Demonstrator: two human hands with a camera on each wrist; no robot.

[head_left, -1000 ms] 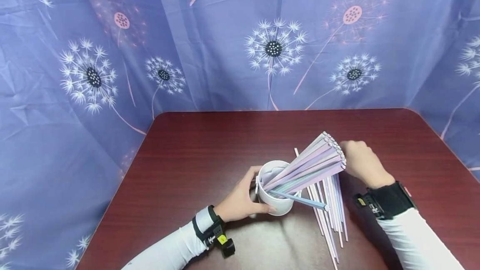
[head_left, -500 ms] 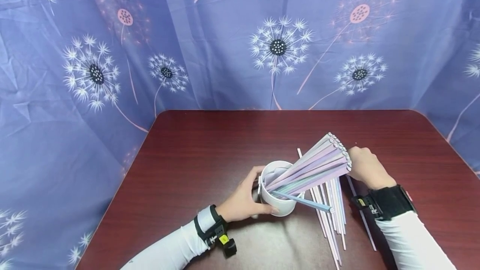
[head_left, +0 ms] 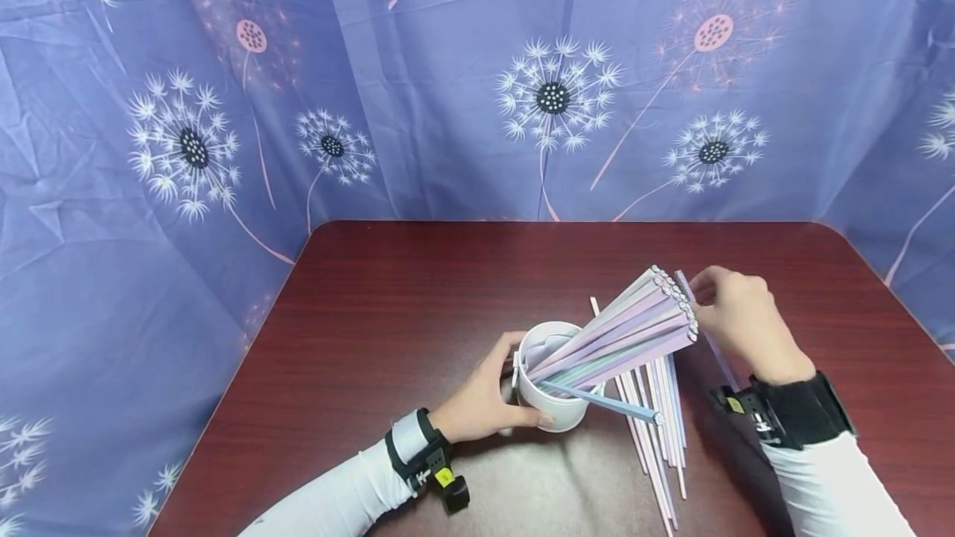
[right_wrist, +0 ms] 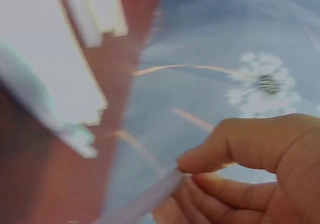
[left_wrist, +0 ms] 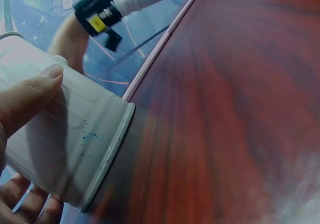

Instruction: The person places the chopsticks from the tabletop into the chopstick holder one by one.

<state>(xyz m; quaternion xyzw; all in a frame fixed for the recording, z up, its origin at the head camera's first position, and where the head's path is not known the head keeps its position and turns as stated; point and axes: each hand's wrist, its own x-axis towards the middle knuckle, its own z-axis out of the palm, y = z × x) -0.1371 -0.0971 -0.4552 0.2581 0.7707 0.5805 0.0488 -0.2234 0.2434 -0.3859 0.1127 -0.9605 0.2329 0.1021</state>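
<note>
My left hand (head_left: 485,400) grips a small white bucket (head_left: 561,415) from its left side, thumb in front and fingers round the back. Several pastel straws (head_left: 622,326) lean out of the bucket to the right in a fan, and a blue straw (head_left: 619,406) sticks out lower. In the left wrist view the bucket (left_wrist: 95,134) has small blue specks on its wall. To the right of the fan, my right hand (head_left: 746,326) pinches the upper end of a lavender straw (head_left: 683,285). The right wrist view has that straw (right_wrist: 145,199) between thumb and fingertips, blurred.
Several loose straws (head_left: 656,429) lie on the dark red table (head_left: 418,288) to the right of the bucket, partly hidden under the fan. A blue dandelion-print cloth (head_left: 448,106) hangs behind the table. Each wrist wears a black strap with a camera.
My right hand has picked up a straw from the table beside the fan, raised its end and shifted slightly right. The left hand keeps its hold on the bucket.
</note>
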